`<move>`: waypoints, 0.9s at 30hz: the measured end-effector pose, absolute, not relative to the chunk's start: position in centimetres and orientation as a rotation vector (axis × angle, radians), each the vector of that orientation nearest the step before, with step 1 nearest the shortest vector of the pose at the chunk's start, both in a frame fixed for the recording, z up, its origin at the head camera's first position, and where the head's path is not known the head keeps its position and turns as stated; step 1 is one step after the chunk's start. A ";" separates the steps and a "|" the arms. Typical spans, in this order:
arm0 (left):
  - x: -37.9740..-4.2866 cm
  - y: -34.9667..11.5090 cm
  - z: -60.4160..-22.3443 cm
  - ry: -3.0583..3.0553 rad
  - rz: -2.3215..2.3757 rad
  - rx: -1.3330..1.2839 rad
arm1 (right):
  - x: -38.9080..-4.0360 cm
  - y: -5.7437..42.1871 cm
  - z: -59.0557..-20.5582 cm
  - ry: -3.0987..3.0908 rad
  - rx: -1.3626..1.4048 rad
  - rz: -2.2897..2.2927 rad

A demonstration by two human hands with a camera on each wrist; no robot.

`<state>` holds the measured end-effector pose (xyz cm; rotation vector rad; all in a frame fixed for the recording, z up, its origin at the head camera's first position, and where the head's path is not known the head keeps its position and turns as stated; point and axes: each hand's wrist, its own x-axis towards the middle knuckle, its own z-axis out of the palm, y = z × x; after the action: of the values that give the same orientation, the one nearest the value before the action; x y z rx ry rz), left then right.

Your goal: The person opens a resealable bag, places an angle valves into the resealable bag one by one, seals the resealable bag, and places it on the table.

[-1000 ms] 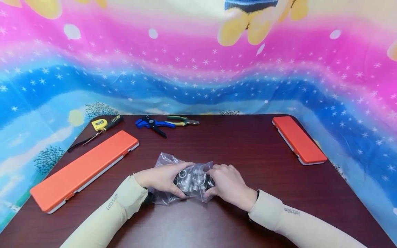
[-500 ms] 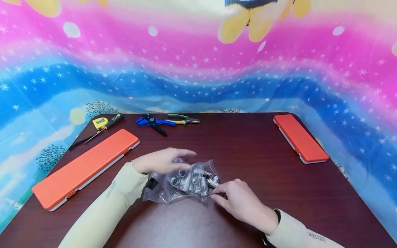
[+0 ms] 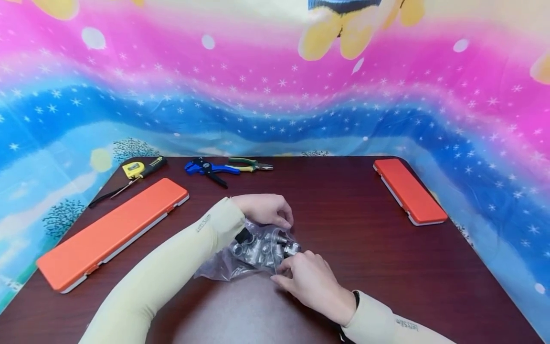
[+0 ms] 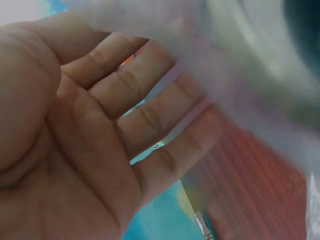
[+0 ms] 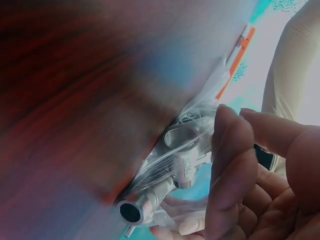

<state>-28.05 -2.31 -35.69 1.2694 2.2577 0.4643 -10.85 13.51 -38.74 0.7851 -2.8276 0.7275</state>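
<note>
A clear plastic bag of silvery metal pipe fittings lies on the table, its mouth toward the right. My left hand reaches over the bag and pinches the far edge of the mouth between thumb and fingers. At the near edge, my right hand pinches the plastic with thumb and forefinger. One threaded pipe fitting sticks out at the mouth in the right wrist view, beside the right fingers. The left wrist view has the left palm under blurred plastic; its thumb tip is hidden.
An orange case lies at the left, another orange case at the right. Along the back are a yellow tape measure, a screwdriver, a blue wire stripper and green-and-yellow pliers. A printed cloth hangs behind.
My left hand has left the bag's left side, lifted with spread fingers, then gone right to the mouth's far edge. The right hand has shifted to the near edge; a fitting shows at the mouth.
</note>
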 end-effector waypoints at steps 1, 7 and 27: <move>-28.1 -2.3 -35.7 2.257 0.468 1.267 | -10.9 13.4 -38.7 -2.828 0.780 0.718; -28.2 -2.2 -35.2 2.320 0.492 1.285 | -10.6 13.5 -38.5 -2.834 0.760 0.744; -24.8 -8.5 -29.6 2.676 1.462 0.927 | -12.5 18.7 -31.3 -2.597 0.585 0.786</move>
<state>-24.79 -8.55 -29.60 0.9265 2.6755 1.4615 -12.49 18.75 -31.31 0.5852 -2.5966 0.7861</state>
